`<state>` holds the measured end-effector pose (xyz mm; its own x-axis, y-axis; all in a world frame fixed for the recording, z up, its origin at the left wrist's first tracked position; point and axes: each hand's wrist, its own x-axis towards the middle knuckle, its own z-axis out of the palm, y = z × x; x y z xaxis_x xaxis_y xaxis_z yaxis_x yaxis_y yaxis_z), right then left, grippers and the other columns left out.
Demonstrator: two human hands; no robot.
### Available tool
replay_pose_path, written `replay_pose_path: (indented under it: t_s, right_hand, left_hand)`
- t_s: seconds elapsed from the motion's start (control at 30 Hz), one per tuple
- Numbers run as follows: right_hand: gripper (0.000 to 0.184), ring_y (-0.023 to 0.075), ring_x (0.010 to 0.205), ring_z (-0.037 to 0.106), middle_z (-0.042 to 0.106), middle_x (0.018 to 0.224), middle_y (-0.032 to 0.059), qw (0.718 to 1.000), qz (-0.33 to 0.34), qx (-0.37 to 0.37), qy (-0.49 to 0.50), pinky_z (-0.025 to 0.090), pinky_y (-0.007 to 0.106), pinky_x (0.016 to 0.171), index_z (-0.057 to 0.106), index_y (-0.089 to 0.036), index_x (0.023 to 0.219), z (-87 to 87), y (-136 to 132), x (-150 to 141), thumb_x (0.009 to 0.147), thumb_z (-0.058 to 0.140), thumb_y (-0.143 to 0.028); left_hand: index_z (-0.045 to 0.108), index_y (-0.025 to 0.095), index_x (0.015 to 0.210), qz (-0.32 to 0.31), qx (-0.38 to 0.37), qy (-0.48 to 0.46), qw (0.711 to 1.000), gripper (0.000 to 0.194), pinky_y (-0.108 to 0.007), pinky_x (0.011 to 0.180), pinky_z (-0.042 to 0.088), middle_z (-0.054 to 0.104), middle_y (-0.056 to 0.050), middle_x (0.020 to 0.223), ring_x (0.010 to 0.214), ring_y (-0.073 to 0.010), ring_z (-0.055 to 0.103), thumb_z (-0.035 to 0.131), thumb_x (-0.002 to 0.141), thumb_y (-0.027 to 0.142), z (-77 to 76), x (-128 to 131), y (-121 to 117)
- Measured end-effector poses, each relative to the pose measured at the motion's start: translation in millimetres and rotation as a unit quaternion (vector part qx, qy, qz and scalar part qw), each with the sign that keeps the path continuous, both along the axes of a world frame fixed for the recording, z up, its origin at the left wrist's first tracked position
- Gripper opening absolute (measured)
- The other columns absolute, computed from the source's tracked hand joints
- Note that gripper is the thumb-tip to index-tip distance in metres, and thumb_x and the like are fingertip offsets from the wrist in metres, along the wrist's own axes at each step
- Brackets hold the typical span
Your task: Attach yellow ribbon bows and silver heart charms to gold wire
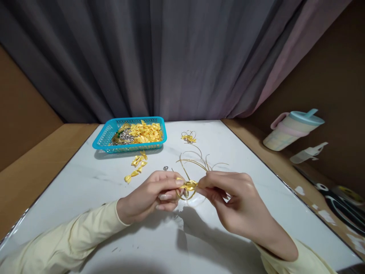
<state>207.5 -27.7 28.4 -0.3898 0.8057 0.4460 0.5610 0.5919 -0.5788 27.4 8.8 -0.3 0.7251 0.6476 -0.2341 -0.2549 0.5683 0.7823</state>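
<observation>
In the middle of the view, my left hand (pixel 167 190) pinches a yellow ribbon bow (pixel 190 185) with gold cord looped about it. My right hand (pixel 228 190) is closed on the other side, its thumb and forefinger gripping the gold cord (pixel 186 199) close to the bow. Long loose cord ends stick out behind the right fingers. Something small and shiny hangs below the bow, too small to make out. A small silver bead (pixel 165 168) lies just beyond my left hand, and several loose yellow bows (pixel 136 173) lie to its left.
A blue plastic basket (pixel 99 141) at the back left holds yellow bows, silver pieces and gold cord. One bow with cord loops (pixel 188 137) lies at the back. Along the right stand a tumbler (pixel 285 131) and a small bottle (pixel 305 154), with black-handled scissors (pixel 339 207) nearer.
</observation>
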Motion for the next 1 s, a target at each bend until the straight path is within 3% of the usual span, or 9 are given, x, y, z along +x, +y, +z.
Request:
replay_pose_path:
  t_s: [0.43, 0.7, 1.0]
  right_hand:
    - [0.021, 0.0096, 0.047, 0.042, 0.055, 0.053, 0.0024, 0.999, -0.008, 0.036, 0.023, 0.029, 0.023, 0.045, 0.057, -0.012, 0.063, -7.8, 0, -4, 0.076, 0.043, -0.003]
    - [0.02, 0.0059, 0.04, 0.036, 0.048, 0.045, -0.0035, 0.997, -0.006, -0.039, 0.071, 0.027, 0.019, 0.04, 0.057, -0.014, 0.062, -8.5, 7, 0, 0.08, 0.052, -0.011]
    - [0.018, 0.0077, 0.047, 0.038, 0.051, 0.053, -0.0012, 0.994, 0.013, 0.061, 0.085, 0.031, 0.02, 0.045, 0.054, -0.015, 0.065, -16.6, 10, 1, 0.078, 0.047, -0.004]
  left_hand:
    - [0.051, 0.012, 0.063, 0.015, 0.012, 0.007, 1.0, 0.02, -0.013, 0.037, 0.018, 0.028, 0.01, 0.043, 0.039, -0.0019, 0.014, 0.059, 0.079, 0.022, -1.5, 0, 0]
    - [0.047, 0.014, 0.061, 0.021, -0.04, -0.021, 0.999, 0.021, -0.011, 0.035, 0.018, 0.022, 0.011, 0.043, 0.039, -0.0022, 0.01, 0.061, 0.076, 0.02, 1.2, 0, 0]
    - [0.047, 0.014, 0.061, 0.003, -0.101, -0.069, 0.992, 0.02, -0.009, 0.033, 0.019, 0.023, 0.011, 0.044, 0.039, -0.0027, 0.008, 0.058, 0.078, 0.014, 3.2, -1, 2]
